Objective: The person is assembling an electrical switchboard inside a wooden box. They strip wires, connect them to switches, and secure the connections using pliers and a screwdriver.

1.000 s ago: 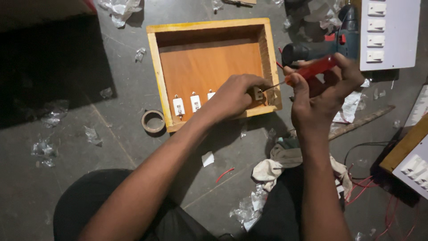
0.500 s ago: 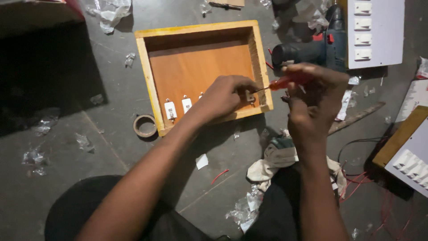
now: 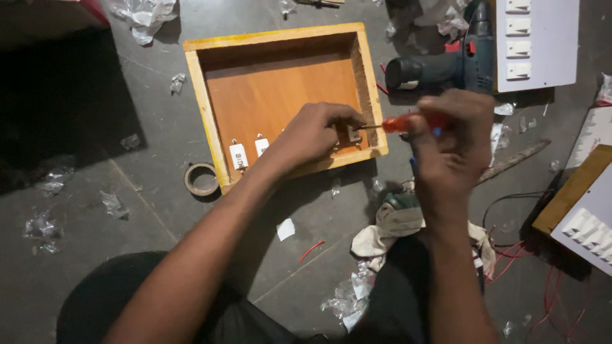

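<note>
A shallow wooden box (image 3: 280,95) lies open on the grey floor. Just left of its near-left corner sits a roll of tape (image 3: 201,179). Inside the box, along its near wall, stand small white components (image 3: 238,155). The left hand (image 3: 315,134) reaches into the box at its near-right corner, fingers pinched around a small white part (image 3: 354,134) against the right wall. Just right of the box, the right hand (image 3: 452,143) is clenched around a red-handled screwdriver (image 3: 398,123), whose tip meets that part. Beyond the box's right wall lies a dark cordless drill (image 3: 440,67), and further right a white switch panel (image 3: 532,41)
</note>
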